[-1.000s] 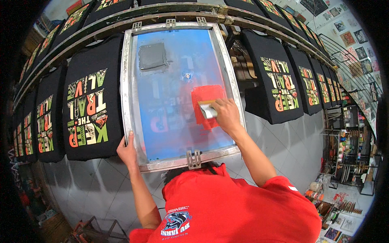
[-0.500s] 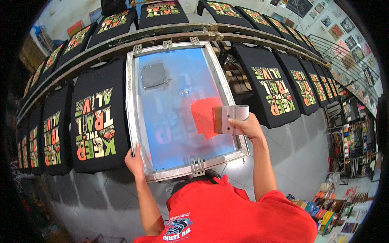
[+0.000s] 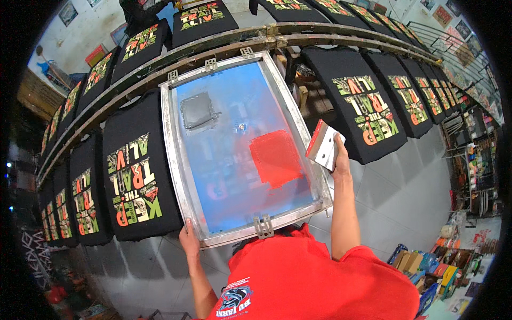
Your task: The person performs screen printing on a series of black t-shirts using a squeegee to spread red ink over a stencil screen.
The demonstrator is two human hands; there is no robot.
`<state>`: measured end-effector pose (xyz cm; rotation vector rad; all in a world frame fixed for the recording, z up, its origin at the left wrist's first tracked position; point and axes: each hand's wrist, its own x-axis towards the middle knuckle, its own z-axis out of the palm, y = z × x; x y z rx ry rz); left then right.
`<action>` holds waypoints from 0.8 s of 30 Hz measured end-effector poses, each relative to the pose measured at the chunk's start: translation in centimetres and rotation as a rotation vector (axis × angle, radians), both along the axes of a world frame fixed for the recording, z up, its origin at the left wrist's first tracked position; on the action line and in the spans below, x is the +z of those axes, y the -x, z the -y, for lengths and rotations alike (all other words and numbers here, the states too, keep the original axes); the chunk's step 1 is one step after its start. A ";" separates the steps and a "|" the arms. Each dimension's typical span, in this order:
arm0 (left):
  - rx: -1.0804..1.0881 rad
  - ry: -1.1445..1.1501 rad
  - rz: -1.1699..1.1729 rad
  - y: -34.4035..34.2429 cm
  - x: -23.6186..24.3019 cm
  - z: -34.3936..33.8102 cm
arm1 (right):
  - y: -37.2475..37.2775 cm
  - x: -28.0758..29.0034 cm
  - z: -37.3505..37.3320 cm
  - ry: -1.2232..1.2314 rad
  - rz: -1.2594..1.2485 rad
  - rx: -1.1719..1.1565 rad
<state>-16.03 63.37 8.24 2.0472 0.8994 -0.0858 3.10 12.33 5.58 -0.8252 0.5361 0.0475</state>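
A silk-screen frame (image 3: 250, 221) with a metal rim and blue mesh lies in front of me, slightly tilted to the left. A square patch of red ink (image 3: 276, 159) covers its right middle, and a dark grey patch (image 3: 197, 111) is at its upper left. Faint lettering shows through the mesh. My left hand (image 3: 190, 239) is closed on the frame's lower left corner. Right of the frame, my right hand (image 3: 341, 160) grips a squeegee (image 3: 325, 146) by its pale holder, raised off the mesh, with red ink along its blade.
Black printed T-shirts (image 3: 133, 176) on boards line both sides of a long rail (image 3: 224, 53); more T-shirts (image 3: 352, 106) lie to the right. Metal clips (image 3: 263, 226) sit on the frame. At the lower right are boxes and containers (image 3: 421, 266). A dark-clothed person (image 3: 141, 16) is at the far left.
My right hand has lifted the squeegee off the red ink and moved it right, beyond the frame's edge, turning it. My left hand stays at the frame's lower left, slightly lower in view.
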 end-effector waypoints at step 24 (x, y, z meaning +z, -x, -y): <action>0.225 -0.077 0.063 3.1 12.3 -8.3 | -0.5 8.9 -15.8 0.070 0.049 0.017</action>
